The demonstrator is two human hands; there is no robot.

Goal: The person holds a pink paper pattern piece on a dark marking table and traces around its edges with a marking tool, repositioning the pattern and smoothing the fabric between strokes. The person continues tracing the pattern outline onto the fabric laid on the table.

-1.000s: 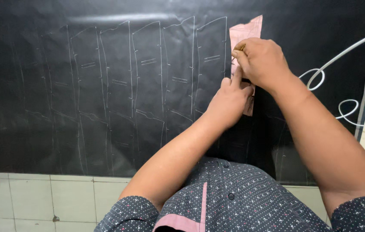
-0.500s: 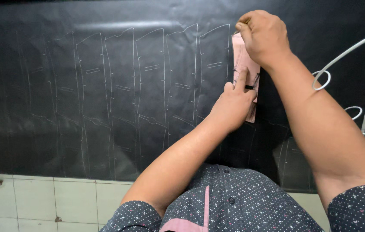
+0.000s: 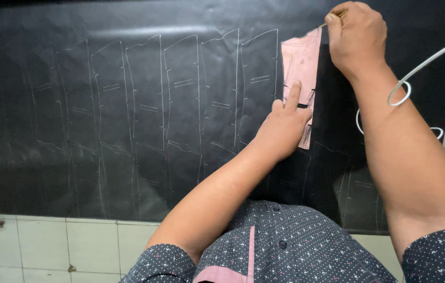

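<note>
Currently my left hand (image 3: 285, 126) presses the pink pattern (image 3: 300, 68) flat on the black sheet (image 3: 128, 120), near the counter's far right corner. Right hand (image 3: 356, 36) pinches a marker (image 3: 332, 19) at the pattern's top edge. Pattern looks thin, light, apt to slide; best pinned mid-face with flat fingers.

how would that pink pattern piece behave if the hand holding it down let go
The pink pattern piece looks thin and flat, so probably light and bendy. It lies on smooth black sheet, pinned only by the left hand, so it may slide easily.
</note>
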